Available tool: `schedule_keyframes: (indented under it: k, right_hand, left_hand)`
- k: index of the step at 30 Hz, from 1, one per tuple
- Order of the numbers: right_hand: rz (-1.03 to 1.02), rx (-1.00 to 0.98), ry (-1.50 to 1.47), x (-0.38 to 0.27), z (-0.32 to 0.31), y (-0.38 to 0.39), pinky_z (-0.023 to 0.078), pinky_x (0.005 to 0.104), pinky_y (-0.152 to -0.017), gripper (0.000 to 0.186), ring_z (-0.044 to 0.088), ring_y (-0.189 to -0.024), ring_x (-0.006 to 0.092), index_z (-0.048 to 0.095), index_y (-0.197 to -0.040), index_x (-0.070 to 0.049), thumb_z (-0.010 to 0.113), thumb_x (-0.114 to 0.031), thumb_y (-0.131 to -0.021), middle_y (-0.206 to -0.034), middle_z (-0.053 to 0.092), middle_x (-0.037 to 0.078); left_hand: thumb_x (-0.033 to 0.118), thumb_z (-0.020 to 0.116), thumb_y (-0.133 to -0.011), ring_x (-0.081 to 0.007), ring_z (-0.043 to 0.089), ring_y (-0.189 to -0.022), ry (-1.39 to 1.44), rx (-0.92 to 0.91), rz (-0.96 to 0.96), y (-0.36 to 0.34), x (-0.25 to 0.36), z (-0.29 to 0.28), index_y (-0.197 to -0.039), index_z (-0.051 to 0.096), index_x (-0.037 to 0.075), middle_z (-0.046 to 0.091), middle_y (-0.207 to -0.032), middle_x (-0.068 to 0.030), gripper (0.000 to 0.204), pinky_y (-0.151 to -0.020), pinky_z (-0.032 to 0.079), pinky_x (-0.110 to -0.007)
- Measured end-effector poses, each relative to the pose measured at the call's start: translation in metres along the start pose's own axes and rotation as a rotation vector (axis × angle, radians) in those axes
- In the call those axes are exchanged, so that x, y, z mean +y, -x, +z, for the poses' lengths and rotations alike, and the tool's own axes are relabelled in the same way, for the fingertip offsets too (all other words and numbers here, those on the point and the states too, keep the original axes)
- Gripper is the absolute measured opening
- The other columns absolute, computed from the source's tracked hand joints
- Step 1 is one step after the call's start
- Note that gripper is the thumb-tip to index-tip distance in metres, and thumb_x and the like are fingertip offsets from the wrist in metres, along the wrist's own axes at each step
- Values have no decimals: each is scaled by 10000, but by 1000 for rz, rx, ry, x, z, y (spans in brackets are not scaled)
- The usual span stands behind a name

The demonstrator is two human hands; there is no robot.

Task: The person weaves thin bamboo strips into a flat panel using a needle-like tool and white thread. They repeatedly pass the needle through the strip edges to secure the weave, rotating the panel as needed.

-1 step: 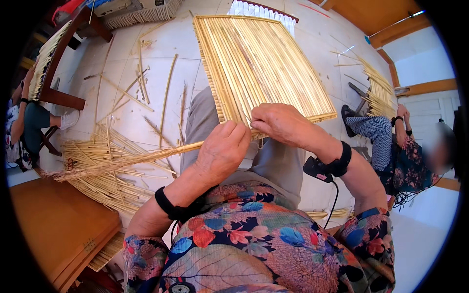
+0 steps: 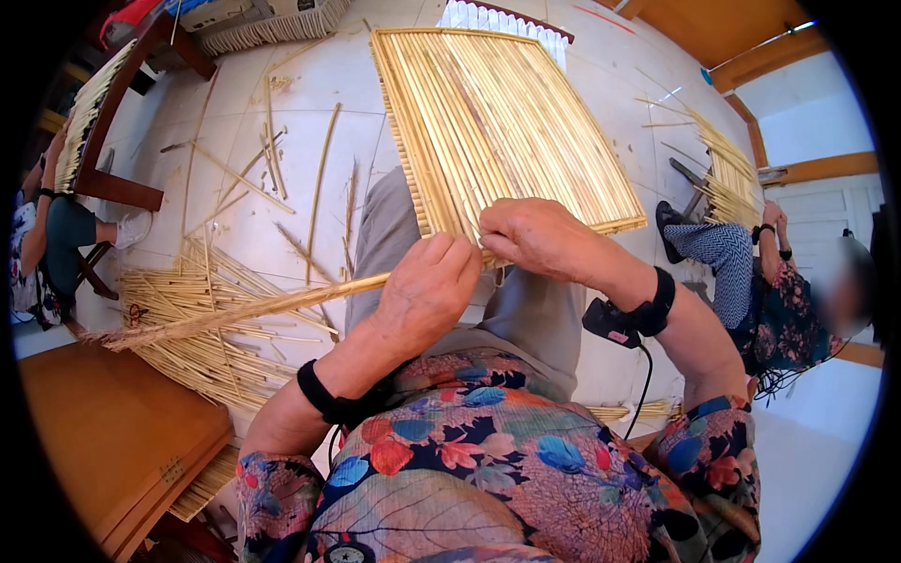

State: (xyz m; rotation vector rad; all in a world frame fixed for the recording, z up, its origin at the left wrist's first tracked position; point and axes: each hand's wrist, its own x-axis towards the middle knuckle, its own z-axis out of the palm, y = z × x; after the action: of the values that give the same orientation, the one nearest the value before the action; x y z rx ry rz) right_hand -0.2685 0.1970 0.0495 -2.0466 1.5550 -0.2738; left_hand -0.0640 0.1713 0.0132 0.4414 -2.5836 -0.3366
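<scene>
A panel of straw-coloured reed stalks, laid side by side within a bound rim, tilts up across my grey-trousered legs. At its near left corner my left hand is closed in a pinch around a long reed stalk. This stalk trails out to the left and ends in a frayed, feathery tip. Beside it my right hand is also closed, its fingers pinching the near edge of the panel. What lies exactly between the right fingertips is hidden.
Loose reeds lie heaped on the tiled floor at left, with scattered stalks farther off. A wooden board stands at lower left. One person sits at right beside more reeds; another works at a wooden frame at left.
</scene>
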Motion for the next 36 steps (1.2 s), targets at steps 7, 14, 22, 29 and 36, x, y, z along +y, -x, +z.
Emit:
schedule_keyframes:
  k: [7,14,22,29,36]
  right_hand:
    - [91,68,-168,14,26,-20,468,407,-635,236,588,-676,302,547,-771,-2,588,-204,-886,-677,532,153]
    - [213,288,-1073,9,-46,-87,520,260,-545,249,566,-567,120,592,-894,-39,539,-256,-1006,-725,589,11]
    - [172,222,-1075,41,-97,-81,335,178,-423,237,369,-512,22,615,-972,12,585,-222,-990,-693,476,-41]
    - [148,394,-741,58,-73,-103,276,166,-419,234,328,-514,12,622,-904,-40,585,-254,-992,-659,426,-64]
    - [184,472,-933,64,-66,-93,245,160,-411,248,312,-509,7,606,-932,-37,575,-273,-1002,-683,426,-65]
  left_hand:
    - [86,604,-734,-277,554,-855,43,-99,32,3,1,-2,-1017,622,-50,559,-948,-110,315,-737,476,-353]
    - [89,608,-731,-262,560,-863,51,-92,-8,8,-19,-10,-1023,628,-17,563,-961,-103,311,-739,480,-357]
    - [53,618,-744,-269,560,-882,63,-126,-21,7,-14,-11,-1075,619,-43,573,-996,-109,344,-771,488,-362]
    - [80,603,-743,-244,538,-839,74,-87,21,6,-17,-12,-979,601,2,514,-895,-82,248,-735,469,-343]
    - [100,744,-693,-286,538,-897,74,-159,-82,-3,-11,-15,-1027,612,3,554,-961,-101,372,-776,448,-388]
